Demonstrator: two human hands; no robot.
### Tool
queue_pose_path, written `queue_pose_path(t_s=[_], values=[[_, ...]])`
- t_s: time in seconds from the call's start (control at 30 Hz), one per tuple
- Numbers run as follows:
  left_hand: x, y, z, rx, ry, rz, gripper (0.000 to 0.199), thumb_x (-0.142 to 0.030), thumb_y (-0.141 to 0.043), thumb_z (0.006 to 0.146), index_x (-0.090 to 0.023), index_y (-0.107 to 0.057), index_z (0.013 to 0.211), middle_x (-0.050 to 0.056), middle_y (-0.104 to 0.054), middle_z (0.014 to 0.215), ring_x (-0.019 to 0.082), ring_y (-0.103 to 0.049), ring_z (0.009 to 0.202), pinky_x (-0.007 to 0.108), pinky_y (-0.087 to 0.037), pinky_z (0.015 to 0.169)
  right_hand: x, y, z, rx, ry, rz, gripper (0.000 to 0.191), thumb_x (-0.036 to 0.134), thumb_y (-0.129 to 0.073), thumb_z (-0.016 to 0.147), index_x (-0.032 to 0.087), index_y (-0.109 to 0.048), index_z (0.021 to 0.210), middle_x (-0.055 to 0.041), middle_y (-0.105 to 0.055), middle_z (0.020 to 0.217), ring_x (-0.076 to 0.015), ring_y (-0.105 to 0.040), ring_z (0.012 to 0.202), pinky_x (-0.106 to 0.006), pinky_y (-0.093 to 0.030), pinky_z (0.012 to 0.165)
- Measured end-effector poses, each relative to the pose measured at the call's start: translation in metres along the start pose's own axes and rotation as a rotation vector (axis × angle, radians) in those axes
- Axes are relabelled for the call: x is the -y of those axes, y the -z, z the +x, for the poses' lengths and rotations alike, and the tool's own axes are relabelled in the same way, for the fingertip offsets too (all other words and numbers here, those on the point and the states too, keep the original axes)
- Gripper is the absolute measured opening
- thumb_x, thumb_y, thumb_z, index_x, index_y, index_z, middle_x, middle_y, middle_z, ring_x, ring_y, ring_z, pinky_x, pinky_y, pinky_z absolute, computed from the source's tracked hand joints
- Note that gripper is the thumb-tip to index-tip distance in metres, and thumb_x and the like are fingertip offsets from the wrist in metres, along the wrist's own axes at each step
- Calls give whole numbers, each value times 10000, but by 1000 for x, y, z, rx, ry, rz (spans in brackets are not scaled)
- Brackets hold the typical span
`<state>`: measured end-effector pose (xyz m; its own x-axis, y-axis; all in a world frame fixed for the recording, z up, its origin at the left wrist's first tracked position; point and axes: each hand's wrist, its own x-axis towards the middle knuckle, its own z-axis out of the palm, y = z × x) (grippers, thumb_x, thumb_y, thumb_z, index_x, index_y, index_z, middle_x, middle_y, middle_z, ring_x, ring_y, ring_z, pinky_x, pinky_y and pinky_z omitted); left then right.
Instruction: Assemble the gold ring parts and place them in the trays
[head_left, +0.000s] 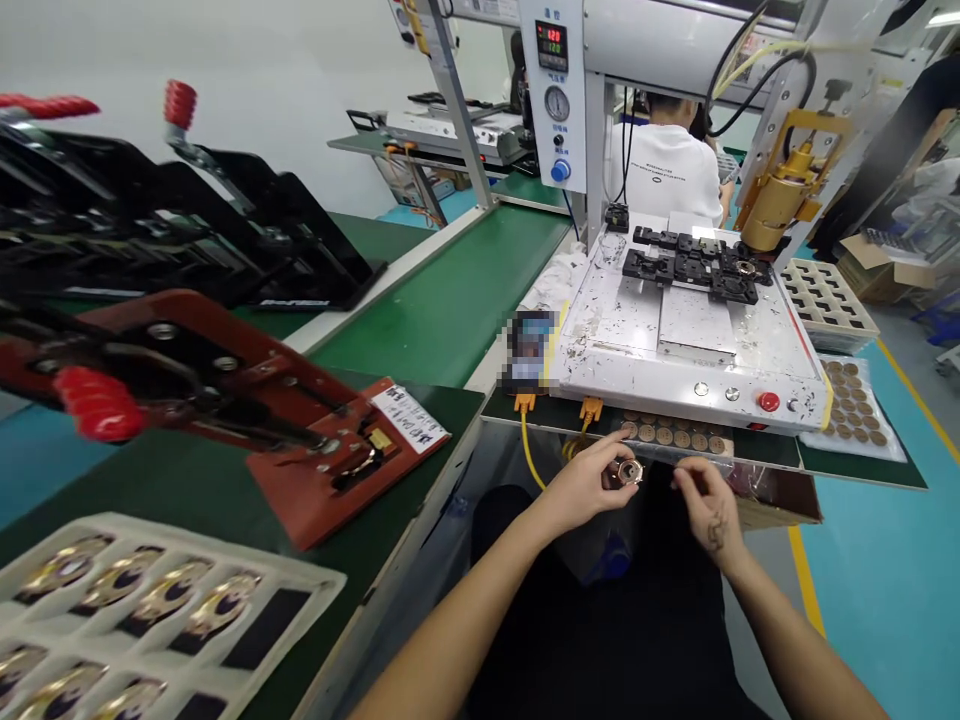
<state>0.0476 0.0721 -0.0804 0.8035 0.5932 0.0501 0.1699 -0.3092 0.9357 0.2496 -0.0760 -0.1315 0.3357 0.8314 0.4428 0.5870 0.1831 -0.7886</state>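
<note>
My left hand (581, 488) is closed on a small round gold-coloured watch case (628, 472), held between thumb and fingers in front of the machine's front edge. To its right, my right hand (709, 508) is apart from it, with thumb and forefinger pinched together. Whatever those fingertips hold, if anything, is too small to make out. Just beyond both hands, a sheet of round brown discs (681, 438) lies under the front of the white press machine (622, 375).
Black fixtures (694, 262) sit on the machine bed below a brass-coloured press head (776, 205). At left are a red-handled toggle clamp (101, 405) and a tray (322, 590) of gold parts. More discs (855, 405) lie right. A person (667, 165) sits beyond.
</note>
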Motion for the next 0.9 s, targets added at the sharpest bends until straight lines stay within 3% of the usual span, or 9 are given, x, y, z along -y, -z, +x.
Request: queue_pose_path(t_s=[0.1,0.2,0.3,0.47,0.67,0.9], values=[[-14,-13,-7,-42,52,-213,343,-254,-812,831,-200,-706,1153,95,-771,1203,171,-723,832,309,-580,817,19,23,16,-9,-167,82,189,380,-530,1133,226,-630,1180,-5,-654,772,-154,-617,584,-278,-520,526],[-27,-20,-15,-75,157,-541,435,-259,-885,805,-190,-675,1180,38,-761,1010,175,-740,876,307,-610,842,43,30,28,26,-360,282,271,470,-663,1061,211,-685,1136,1,-661,748,-130,-575,530,-259,-483,474],[-36,-21,-23,-83,260,-815,515,-261,-975,735,-184,-669,1142,41,-769,1032,210,-790,915,348,-646,878,64,28,36,57,-544,513,319,491,-824,937,199,-713,1002,34,-632,636,-111,-541,474,-249,-468,466],[-49,-16,-35,-139,372,-956,634,-251,-1031,690,-163,-695,1221,104,-824,1127,284,-821,1042,393,-645,984,79,21,42,133,-637,624,379,502,-890,864,205,-653,863,60,-610,529,-105,-521,412,-234,-451,433],[-59,-12,-48,-163,373,-1012,566,-411,-891,896,-136,-703,1353,176,-814,1247,317,-793,1155,503,-600,1108,85,28,41,200,-616,611,356,529,-821,934,201,-681,927,28,-682,618,-140,-642,507,-285,-555,567],[-63,-14,-55,-154,298,-987,494,-411,-826,961,-167,-719,1377,170,-790,1314,350,-750,1249,549,-582,1137,81,41,31,320,-705,732,332,488,-785,986,213,-628,885,43,-634,611,-125,-596,497,-262,-501,538]])
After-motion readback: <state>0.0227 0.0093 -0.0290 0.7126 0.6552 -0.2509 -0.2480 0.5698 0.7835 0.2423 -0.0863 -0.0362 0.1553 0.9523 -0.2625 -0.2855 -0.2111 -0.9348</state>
